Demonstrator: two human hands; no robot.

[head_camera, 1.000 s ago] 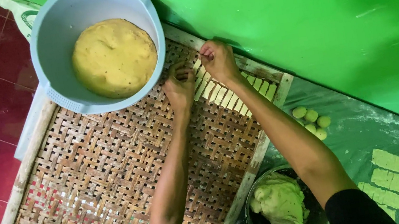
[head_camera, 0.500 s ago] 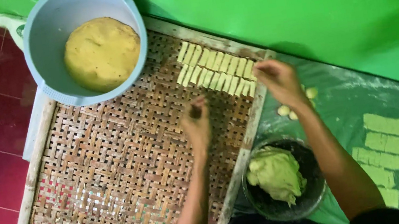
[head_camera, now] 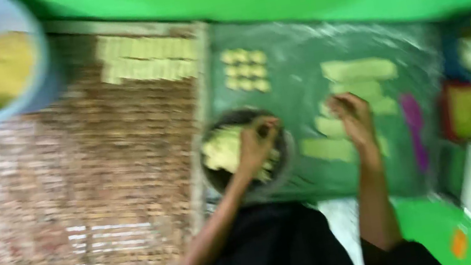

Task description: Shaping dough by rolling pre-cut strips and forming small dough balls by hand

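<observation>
Though the frame is blurred, the left hand (head_camera: pixel 256 142) reaches into the dark bowl (head_camera: pixel 287 159), fingers curled down onto the pale green dough (head_camera: pixel 222 150) inside; whether they pinch any I cannot tell. The right hand (head_camera: pixel 354 117) rests on the dark green floured mat (head_camera: pixel 293 60), fingers bent over the pale dough strips (head_camera: pixel 329 148), which lie under and just beside the fingertips; grip unclear. Small dough balls (head_camera: pixel 245 69) sit above the bowl. Woven bamboo tray (head_camera: pixel 88 194) to the left carries rows of cut pieces (head_camera: pixel 148 57).
</observation>
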